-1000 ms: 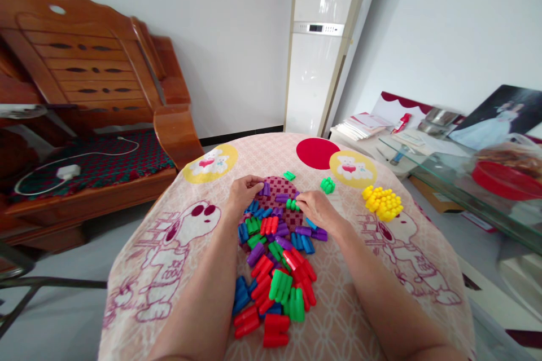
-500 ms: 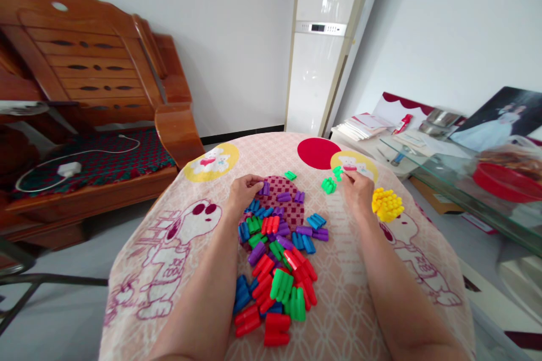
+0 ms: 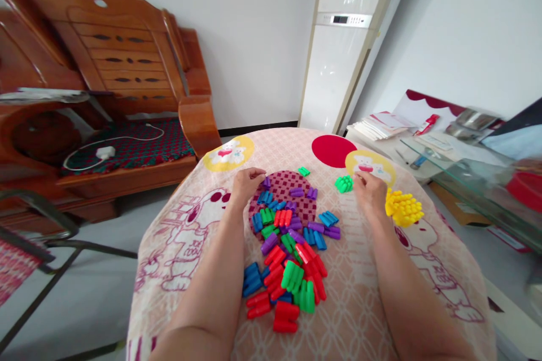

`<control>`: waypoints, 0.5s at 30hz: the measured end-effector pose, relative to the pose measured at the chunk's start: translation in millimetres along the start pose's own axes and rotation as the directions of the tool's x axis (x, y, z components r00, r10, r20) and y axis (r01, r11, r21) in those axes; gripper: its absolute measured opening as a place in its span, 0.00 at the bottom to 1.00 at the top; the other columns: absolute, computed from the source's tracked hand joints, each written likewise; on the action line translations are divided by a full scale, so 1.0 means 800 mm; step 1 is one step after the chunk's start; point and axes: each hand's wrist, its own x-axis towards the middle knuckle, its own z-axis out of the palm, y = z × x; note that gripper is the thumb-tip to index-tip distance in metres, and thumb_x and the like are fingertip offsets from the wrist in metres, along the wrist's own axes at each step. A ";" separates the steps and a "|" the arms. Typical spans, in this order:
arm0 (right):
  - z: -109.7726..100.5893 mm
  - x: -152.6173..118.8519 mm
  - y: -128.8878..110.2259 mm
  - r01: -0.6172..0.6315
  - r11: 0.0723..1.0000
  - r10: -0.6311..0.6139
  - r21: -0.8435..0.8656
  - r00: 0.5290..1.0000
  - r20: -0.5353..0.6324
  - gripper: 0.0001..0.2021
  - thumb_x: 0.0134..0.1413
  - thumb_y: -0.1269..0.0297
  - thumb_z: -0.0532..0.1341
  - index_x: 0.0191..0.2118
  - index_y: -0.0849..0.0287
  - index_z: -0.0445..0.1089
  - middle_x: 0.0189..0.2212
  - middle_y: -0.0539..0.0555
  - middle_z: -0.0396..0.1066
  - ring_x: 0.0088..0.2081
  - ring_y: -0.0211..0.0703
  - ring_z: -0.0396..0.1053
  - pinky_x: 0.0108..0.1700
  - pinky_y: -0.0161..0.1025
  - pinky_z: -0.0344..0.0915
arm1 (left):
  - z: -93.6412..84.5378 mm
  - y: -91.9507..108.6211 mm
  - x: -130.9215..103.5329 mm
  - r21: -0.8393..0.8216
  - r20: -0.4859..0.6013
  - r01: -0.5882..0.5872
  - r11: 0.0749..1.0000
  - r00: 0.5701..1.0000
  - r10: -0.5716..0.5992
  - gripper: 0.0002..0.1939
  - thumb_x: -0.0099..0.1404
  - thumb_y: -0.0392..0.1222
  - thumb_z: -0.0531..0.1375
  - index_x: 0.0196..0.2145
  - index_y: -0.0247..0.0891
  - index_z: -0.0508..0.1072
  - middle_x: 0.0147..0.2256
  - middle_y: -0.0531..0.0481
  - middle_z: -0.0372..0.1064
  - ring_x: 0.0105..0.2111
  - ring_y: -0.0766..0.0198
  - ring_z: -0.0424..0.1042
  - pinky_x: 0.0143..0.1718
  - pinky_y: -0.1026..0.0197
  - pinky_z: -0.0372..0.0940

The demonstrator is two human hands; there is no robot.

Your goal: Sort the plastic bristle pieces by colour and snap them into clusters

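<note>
My left hand (image 3: 247, 185) is at the far left part of the pile, its fingertips closed on a small purple toy block (image 3: 266, 183). My right hand (image 3: 371, 193) has its fingers pinched together just right of a bunch of joined green blocks (image 3: 344, 183). Whatever the right fingertips may hold is hidden. A single green block (image 3: 304, 171) lies behind the pile. Two loose purple blocks, one of them this purple block (image 3: 297, 192), lie right of my left hand. Nearer me spreads a heap of red blocks (image 3: 286, 316), blue blocks (image 3: 253, 280) and green blocks (image 3: 292, 276).
Beyond my right wrist sits a cluster of yellow blocks (image 3: 404, 207). The patterned tablecloth (image 3: 347, 293) covers a round table. A wooden bench (image 3: 122, 67) stands at the left, a glass-topped table (image 3: 474, 180) with papers at the right, and a tall white cabinet unit (image 3: 334, 67) behind.
The view has turned left. My left hand has drawn the purple block leftward over the cloth. The green block that showed in my right fingertips is out of sight there, beside the green bunch.
</note>
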 end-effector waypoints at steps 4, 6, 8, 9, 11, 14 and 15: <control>-0.012 -0.034 -0.079 0.118 0.938 -0.231 0.326 0.914 0.334 0.16 0.52 0.60 0.60 0.42 0.61 0.78 0.31 0.56 0.78 0.33 0.45 0.73 0.37 0.37 0.66 | -0.002 -0.007 0.004 -0.014 -0.015 0.001 1.000 1.000 -0.001 0.14 0.52 0.44 0.62 0.35 0.37 0.80 0.28 0.48 0.77 0.27 0.62 0.73 0.32 0.62 0.68; -0.016 -0.064 -0.122 0.083 0.855 -0.427 0.512 0.673 0.604 0.16 0.55 0.61 0.61 0.47 0.59 0.77 0.34 0.53 0.78 0.34 0.42 0.74 0.36 0.35 0.67 | -0.003 -0.009 0.005 -0.040 -0.019 0.007 0.999 1.000 -0.008 0.14 0.52 0.44 0.62 0.35 0.37 0.80 0.28 0.48 0.77 0.27 0.62 0.73 0.32 0.62 0.68; -0.019 -0.094 -0.155 0.045 0.784 -0.583 0.619 0.396 0.710 0.17 0.55 0.61 0.62 0.50 0.57 0.76 0.36 0.52 0.78 0.34 0.39 0.74 0.36 0.32 0.67 | -0.003 -0.008 0.005 -0.054 -0.024 0.014 0.998 1.000 -0.016 0.14 0.51 0.44 0.62 0.35 0.37 0.80 0.28 0.48 0.76 0.27 0.63 0.72 0.31 0.62 0.68; -0.019 -0.106 -0.167 0.052 0.751 -0.648 0.659 0.251 0.719 0.18 0.55 0.61 0.64 0.52 0.56 0.75 0.38 0.52 0.78 0.35 0.38 0.73 0.36 0.31 0.67 | -0.004 -0.008 0.005 -0.061 -0.023 0.019 0.998 1.000 -0.020 0.14 0.51 0.44 0.62 0.35 0.37 0.80 0.28 0.48 0.76 0.27 0.63 0.72 0.31 0.62 0.68; -0.016 -0.121 -0.180 0.099 0.692 -0.722 0.715 0.073 0.688 0.20 0.52 0.63 0.67 0.53 0.56 0.75 0.42 0.53 0.77 0.36 0.38 0.73 0.38 0.31 0.67 | -0.004 -0.007 0.004 -0.073 -0.016 0.024 0.997 1.000 -0.026 0.14 0.50 0.45 0.63 0.35 0.36 0.80 0.29 0.48 0.76 0.27 0.63 0.72 0.31 0.62 0.68; -0.005 -0.124 -0.179 0.188 0.666 -0.745 0.722 0.109 0.659 0.19 0.50 0.68 0.67 0.51 0.58 0.76 0.45 0.55 0.76 0.40 0.40 0.73 0.44 0.34 0.67 | -0.004 -0.006 0.004 -0.078 -0.010 0.019 0.997 1.000 -0.020 0.15 0.51 0.44 0.63 0.35 0.36 0.80 0.29 0.48 0.76 0.27 0.63 0.72 0.32 0.61 0.69; 0.000 -0.122 -0.174 0.195 0.682 -0.731 0.705 0.173 0.660 0.18 0.50 0.70 0.67 0.50 0.58 0.76 0.45 0.55 0.77 0.41 0.41 0.73 0.45 0.35 0.68 | -0.004 -0.006 0.004 -0.075 -0.010 0.016 0.997 1.000 -0.017 0.14 0.51 0.44 0.63 0.35 0.36 0.80 0.29 0.48 0.76 0.27 0.63 0.72 0.32 0.61 0.69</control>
